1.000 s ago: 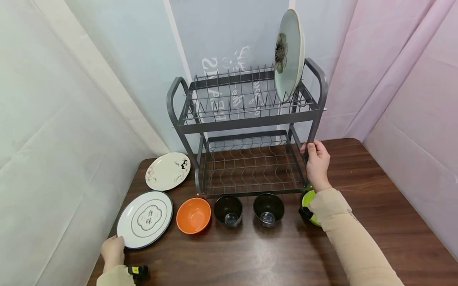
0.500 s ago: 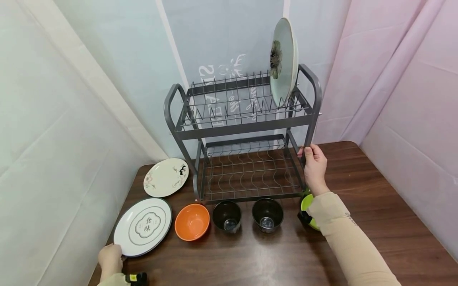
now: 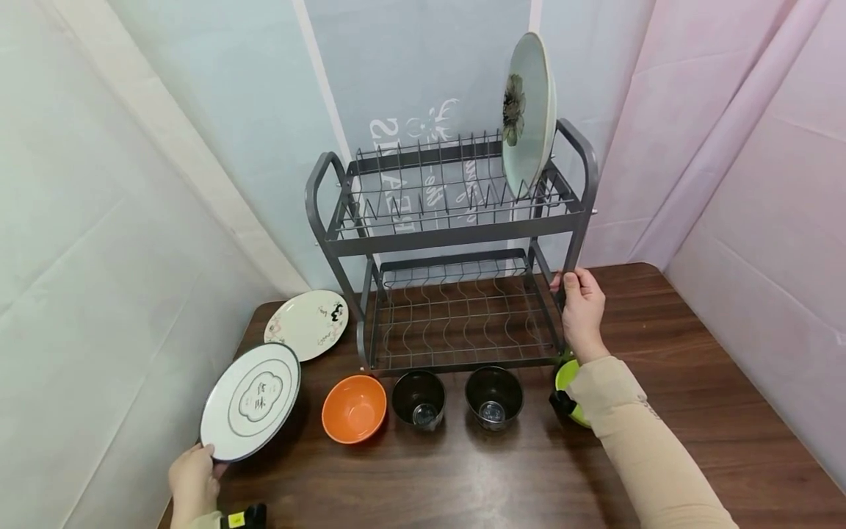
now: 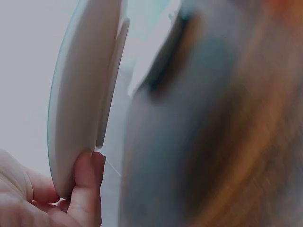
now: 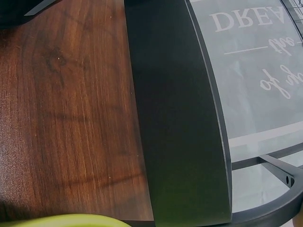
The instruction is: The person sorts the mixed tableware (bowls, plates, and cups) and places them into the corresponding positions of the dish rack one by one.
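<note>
My left hand [image 3: 192, 477] pinches the near-left rim of a round white plate [image 3: 251, 400] with a dark edge and a printed design. The plate is lifted and tilted, its far side overlapping the oval plate. In the left wrist view, the thumb and fingers [image 4: 87, 179] hold the plate's edge, its underside facing the camera. My right hand [image 3: 583, 312] grips the right front post of a dark grey two-tier dish rack [image 3: 456, 234]. A pale blue-green plate [image 3: 534, 110] with a dark flower stands upright at the right end of the top tier.
An oval floral plate [image 3: 304, 327] lies left of the rack. Before the rack stand an orange bowl [image 3: 355, 409] and two dark bowls [image 3: 418, 400]. A lime-green bowl [image 3: 568, 375] is partly hidden by the right sleeve. Fabric walls [image 3: 119, 294] border the table.
My left hand has raised the white plate off the table, tilting it and shifting it slightly left. My right hand keeps its grip on the rack post. The view has shifted a little.
</note>
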The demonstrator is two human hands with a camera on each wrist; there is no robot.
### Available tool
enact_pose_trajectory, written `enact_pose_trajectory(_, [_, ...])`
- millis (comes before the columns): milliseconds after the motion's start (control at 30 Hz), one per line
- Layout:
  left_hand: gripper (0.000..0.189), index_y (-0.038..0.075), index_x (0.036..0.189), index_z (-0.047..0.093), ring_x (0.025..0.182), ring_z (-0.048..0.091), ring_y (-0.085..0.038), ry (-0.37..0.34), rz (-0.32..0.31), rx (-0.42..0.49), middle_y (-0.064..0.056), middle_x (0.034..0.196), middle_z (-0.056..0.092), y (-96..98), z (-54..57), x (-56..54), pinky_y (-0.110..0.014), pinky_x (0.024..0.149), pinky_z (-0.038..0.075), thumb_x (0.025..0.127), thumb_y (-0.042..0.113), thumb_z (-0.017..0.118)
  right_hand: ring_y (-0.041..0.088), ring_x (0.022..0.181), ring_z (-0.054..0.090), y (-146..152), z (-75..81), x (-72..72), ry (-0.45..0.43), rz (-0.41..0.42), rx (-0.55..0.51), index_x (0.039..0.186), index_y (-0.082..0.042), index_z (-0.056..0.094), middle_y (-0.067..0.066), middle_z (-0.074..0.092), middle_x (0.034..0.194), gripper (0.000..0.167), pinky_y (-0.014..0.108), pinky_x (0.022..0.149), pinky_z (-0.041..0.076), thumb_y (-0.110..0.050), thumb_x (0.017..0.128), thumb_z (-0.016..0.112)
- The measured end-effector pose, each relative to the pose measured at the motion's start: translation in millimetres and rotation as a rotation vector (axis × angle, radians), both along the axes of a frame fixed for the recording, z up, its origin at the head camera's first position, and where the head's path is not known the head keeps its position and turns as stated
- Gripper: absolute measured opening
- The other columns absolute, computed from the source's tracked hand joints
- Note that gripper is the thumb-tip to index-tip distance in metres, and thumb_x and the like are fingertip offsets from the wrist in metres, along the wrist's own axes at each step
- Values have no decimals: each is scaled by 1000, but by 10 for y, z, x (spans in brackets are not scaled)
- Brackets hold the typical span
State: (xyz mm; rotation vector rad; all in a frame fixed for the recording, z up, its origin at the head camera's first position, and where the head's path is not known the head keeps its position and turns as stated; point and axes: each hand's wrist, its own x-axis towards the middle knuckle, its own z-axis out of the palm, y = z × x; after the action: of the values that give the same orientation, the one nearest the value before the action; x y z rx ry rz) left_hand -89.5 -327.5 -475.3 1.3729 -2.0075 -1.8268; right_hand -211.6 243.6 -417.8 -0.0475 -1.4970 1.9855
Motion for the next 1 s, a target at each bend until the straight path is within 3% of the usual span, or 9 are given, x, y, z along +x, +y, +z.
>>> enact_pose_trajectory(133, [51, -11, 141, 20, 60, 47, 7, 63, -27, -5, -24, 134, 32, 47, 71, -78, -14, 58, 49, 95, 4, 34, 7, 67, 59, 9, 17, 15, -18, -5, 25, 103, 22, 47, -2, 63, 70, 37, 15, 70, 49, -13, 94, 51])
enact_pose_trajectory(233, [48, -11, 139, 27, 62, 51, 3, 83, -15, -25, -25, 127, 41, 37, 59, -136, -19, 58, 50, 95, 7, 36, 7, 68, 59, 12, 12, 15, -27, -9, 34, 103, 22, 47, -2, 63, 71, 38, 15, 70, 49, -14, 94, 51])
enact_pose_trajectory(367, [48, -9, 140, 29, 66, 52, 0, 92, -8, -31, -29, 132, 40, 84, 99, -174, -21, 61, 53, 96, 9, 39, 6, 67, 59, 4, 4, 6, -25, -9, 23, 104, 23, 46, -1, 63, 70, 39, 15, 69, 49, -14, 93, 52])
enact_pose_trajectory(433, [51, -8, 142, 23, 67, 50, 4, 96, -45, -31, -28, 142, 30, 154, 172, -178, -17, 64, 52, 96, 9, 38, 7, 67, 58, -1, 4, 3, -18, -7, 17, 103, 24, 46, -1, 63, 70, 39, 15, 69, 49, -14, 93, 52])
enact_pose_trajectory(567, [53, -8, 143, 17, 66, 46, 11, 111, -120, -25, -27, 146, 22, 305, 355, -162, -11, 67, 51, 96, 7, 36, 8, 66, 58, -10, 17, -3, 3, -6, 11, 102, 24, 45, -1, 63, 69, 38, 16, 68, 48, -13, 93, 51])
enact_pose_trajectory(633, [52, -10, 143, 17, 65, 47, 10, 114, -143, -34, -29, 145, 24, 367, 430, -151, -11, 66, 50, 97, 7, 35, 8, 66, 58, -17, 28, -3, 12, -4, 7, 101, 23, 47, 0, 62, 69, 36, 16, 68, 48, -12, 93, 51])
enact_pose_trajectory(767, [51, -11, 142, 18, 63, 49, 10, 102, -182, -64, -29, 141, 29, 458, 526, -127, -12, 67, 51, 97, 8, 34, 8, 66, 59, -25, 50, 15, -6, -3, 7, 90, 6, 60, 0, 63, 70, 20, 16, 69, 49, -12, 93, 52])
enact_pose_trajectory(833, [51, -11, 142, 19, 64, 50, 9, 111, -202, -65, -30, 139, 31, 500, 555, -117, -12, 67, 51, 98, 9, 34, 8, 67, 60, -27, 66, 32, -15, 0, 5, 90, 4, 61, -1, 64, 70, 18, 16, 70, 50, -12, 92, 53])
enact_pose_trajectory(1000, [50, -11, 141, 21, 68, 54, 5, 147, -259, -61, -25, 128, 39, 618, 619, -92, -14, 66, 52, 98, 10, 35, 8, 68, 62, -21, 101, 87, -39, -3, 10, 101, 19, 52, -3, 66, 71, 31, 16, 72, 50, -11, 92, 53])
